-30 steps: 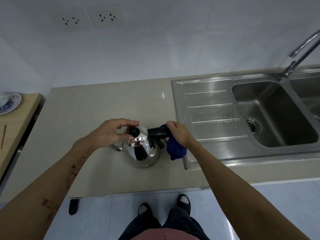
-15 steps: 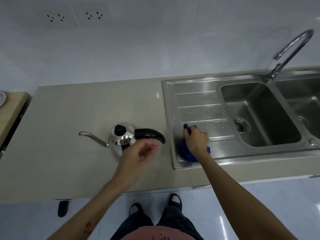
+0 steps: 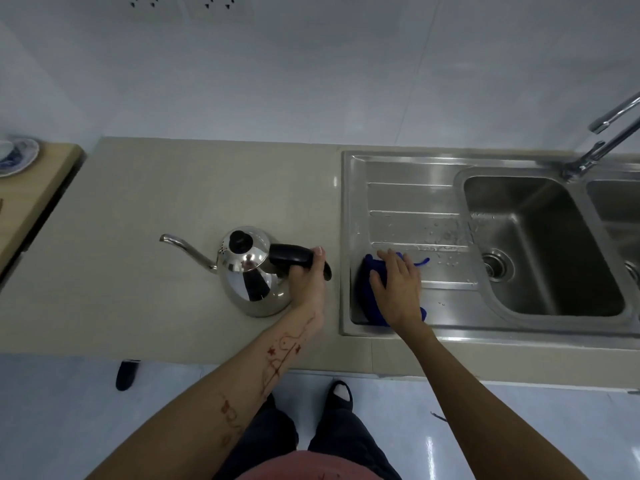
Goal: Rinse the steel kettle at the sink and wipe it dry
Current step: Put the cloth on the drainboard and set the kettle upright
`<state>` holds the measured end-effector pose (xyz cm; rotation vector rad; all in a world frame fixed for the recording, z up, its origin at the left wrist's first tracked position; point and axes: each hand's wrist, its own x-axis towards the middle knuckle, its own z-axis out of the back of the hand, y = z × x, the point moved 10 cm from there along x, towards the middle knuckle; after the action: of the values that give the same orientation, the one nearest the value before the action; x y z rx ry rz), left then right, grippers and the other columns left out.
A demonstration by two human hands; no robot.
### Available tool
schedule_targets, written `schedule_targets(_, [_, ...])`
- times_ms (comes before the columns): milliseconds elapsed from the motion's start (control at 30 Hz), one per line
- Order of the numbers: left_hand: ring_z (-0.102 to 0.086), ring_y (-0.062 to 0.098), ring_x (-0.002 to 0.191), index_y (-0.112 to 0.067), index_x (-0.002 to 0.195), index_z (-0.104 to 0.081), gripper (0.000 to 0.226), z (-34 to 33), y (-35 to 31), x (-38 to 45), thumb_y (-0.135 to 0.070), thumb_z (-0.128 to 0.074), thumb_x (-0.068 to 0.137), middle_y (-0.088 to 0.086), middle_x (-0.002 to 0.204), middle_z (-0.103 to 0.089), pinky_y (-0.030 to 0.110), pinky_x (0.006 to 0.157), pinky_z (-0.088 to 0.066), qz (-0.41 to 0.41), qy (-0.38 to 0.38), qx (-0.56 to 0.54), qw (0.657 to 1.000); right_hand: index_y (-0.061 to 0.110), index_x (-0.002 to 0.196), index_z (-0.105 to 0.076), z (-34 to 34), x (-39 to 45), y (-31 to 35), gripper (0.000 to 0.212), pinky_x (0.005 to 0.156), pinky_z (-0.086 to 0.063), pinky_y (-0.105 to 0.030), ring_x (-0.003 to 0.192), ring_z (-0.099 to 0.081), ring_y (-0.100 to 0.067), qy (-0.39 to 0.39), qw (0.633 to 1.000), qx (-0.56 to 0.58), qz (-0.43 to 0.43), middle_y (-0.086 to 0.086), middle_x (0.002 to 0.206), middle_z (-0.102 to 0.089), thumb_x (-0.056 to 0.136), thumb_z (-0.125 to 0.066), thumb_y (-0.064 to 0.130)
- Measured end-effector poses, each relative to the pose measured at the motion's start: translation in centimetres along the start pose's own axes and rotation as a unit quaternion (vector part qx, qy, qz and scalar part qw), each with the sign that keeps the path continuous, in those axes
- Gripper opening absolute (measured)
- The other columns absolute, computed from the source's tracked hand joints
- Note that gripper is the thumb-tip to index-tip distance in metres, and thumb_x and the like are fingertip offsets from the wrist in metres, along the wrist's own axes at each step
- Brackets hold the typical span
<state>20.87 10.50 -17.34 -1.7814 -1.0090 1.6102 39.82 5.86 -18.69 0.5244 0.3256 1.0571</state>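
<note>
The steel kettle [image 3: 254,278] stands upright on the beige counter [image 3: 166,209], its thin spout pointing left and its black lid knob on top. My left hand [image 3: 309,282] is wrapped around the kettle's black handle [image 3: 289,257] on its right side. My right hand [image 3: 396,287] lies flat, palm down, on a blue cloth [image 3: 367,289] on the sink's draining board [image 3: 412,202], fingers spread over it. Most of the cloth is hidden under the hand.
The steel basin [image 3: 540,244] with its drain lies to the right; the tap [image 3: 602,143] rises at its back right. A second basin shows at the far right. A wooden table [image 3: 38,188] with a patterned plate [image 3: 19,155] stands at the left. Water drops dot the draining board.
My right hand left the kettle handle and carried the blue cloth onto the draining board. My left hand let go of the lid, swung round and took the kettle's handle.
</note>
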Motion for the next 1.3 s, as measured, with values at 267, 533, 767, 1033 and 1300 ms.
schedule_targets(267, [-0.058,0.010,0.118,-0.006,0.117,-0.063,0.028,2.2,0.4,-0.4,-0.024,-0.058,0.095,0.002,0.118,-0.068,0.024,0.099,-0.044,-0.029,0.132,0.129,0.982,0.011,0.130,-0.057,0.2,0.6,4.7,0.038,0.111,-0.040,-0.042,0.127,-0.051,-0.028,0.054,0.987,0.129,0.084,-0.010,0.137,-0.058,0.093,-0.054,0.003])
schedule_targets(533, [-0.073,0.014,0.089,-0.001,0.100,-0.071,0.022,8.2,-2.4,-1.5,-0.018,-0.070,0.087,0.011,0.094,-0.077,0.028,0.087,-0.054,-0.036,0.182,0.286,0.940,0.017,0.138,-0.051,-0.4,1.9,12.7,0.045,0.112,-0.037,-0.036,0.131,-0.048,-0.022,0.130,0.961,0.174,0.174,-0.002,0.139,-0.056,0.094,-0.056,0.009])
schedule_targets(767, [-0.057,0.008,0.066,-0.014,0.086,-0.059,0.017,13.7,-8.3,-1.5,-0.025,-0.071,0.084,-0.007,0.073,-0.060,0.011,0.050,-0.036,-0.181,-0.026,0.514,0.838,0.026,0.152,-0.031,-1.8,1.9,19.0,0.078,0.116,-0.029,-0.033,0.140,-0.033,-0.018,0.226,0.928,0.175,0.240,0.003,0.155,-0.037,0.086,-0.072,0.037])
schedule_targets(1033, [-0.050,0.012,0.066,-0.007,0.096,-0.053,0.023,14.0,-9.1,-0.1,0.001,-0.067,0.080,0.004,0.078,-0.055,0.020,0.054,-0.037,-0.167,-0.026,0.457,0.873,0.026,0.153,-0.024,-5.3,2.4,20.7,0.106,0.115,-0.034,-0.038,0.135,-0.042,-0.021,0.288,0.915,0.134,0.249,-0.004,0.153,-0.038,0.068,-0.089,0.028])
schedule_targets(1300, [-0.049,0.018,0.062,-0.014,0.081,-0.054,0.020,15.7,-11.0,3.1,0.005,-0.058,0.082,0.007,0.075,-0.055,0.028,0.048,-0.042,-0.166,0.002,0.408,0.898,0.026,0.152,-0.024,-6.5,3.4,20.9,0.112,0.107,-0.042,-0.031,0.120,-0.052,-0.016,0.288,0.921,0.168,0.200,-0.005,0.141,-0.050,0.063,-0.092,0.021])
